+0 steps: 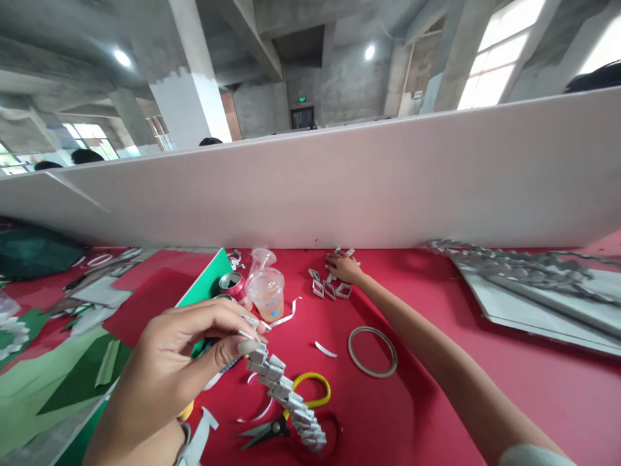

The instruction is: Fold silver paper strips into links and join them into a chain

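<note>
Faced a white partition [310,194] along the far edge of a red table [533,382]. Pinched one end of a folded chain [280,383] between thumb and fingers of the left hand [169,356], dangling it before scissors [277,427] toward the near edge. Held the right hand [342,265] over loose folded links [317,285] by the far edge; could not tell whether spread or pinching. Judged the chain light, flexible, probably crushable, best taken lightly by its end link.

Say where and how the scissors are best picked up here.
Probably by the yellow loop, from the right: the scissors' slightly open blades point left, while the pale folded chain hanging from the left hand crosses in front of the handles.
</note>
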The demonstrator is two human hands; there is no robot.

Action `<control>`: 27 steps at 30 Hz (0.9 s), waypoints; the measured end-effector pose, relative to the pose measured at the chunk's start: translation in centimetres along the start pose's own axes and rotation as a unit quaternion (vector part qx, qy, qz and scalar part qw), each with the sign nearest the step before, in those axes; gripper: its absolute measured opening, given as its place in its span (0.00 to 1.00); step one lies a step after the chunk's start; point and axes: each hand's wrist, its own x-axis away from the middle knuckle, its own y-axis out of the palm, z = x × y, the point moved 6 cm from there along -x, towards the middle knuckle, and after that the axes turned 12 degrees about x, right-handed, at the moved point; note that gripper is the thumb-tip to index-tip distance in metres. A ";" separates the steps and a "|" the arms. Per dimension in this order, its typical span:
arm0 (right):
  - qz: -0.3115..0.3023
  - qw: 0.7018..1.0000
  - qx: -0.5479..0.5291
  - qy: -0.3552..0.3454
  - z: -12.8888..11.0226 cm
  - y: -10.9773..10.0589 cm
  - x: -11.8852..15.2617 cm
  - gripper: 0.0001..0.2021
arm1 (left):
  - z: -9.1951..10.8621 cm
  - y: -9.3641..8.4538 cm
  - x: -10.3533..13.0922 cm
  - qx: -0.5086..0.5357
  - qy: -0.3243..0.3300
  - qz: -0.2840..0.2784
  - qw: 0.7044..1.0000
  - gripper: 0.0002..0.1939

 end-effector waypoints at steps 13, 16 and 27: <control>-0.005 0.999 -0.033 -0.031 8.2 -4.7 23.1 0.23 | -0.1 0.6 0.4 0.030 0.009 -0.020 0.999 0.02; -0.037 0.998 0.049 0.000 7.3 -7.5 26.7 0.29 | 0.2 0.6 0.7 0.038 0.010 -0.022 0.999 0.02; -0.090 0.981 0.022 -0.170 -11.3 -3.8 5.4 0.30 | 1.8 1.3 0.2 0.001 0.049 -0.048 0.998 0.02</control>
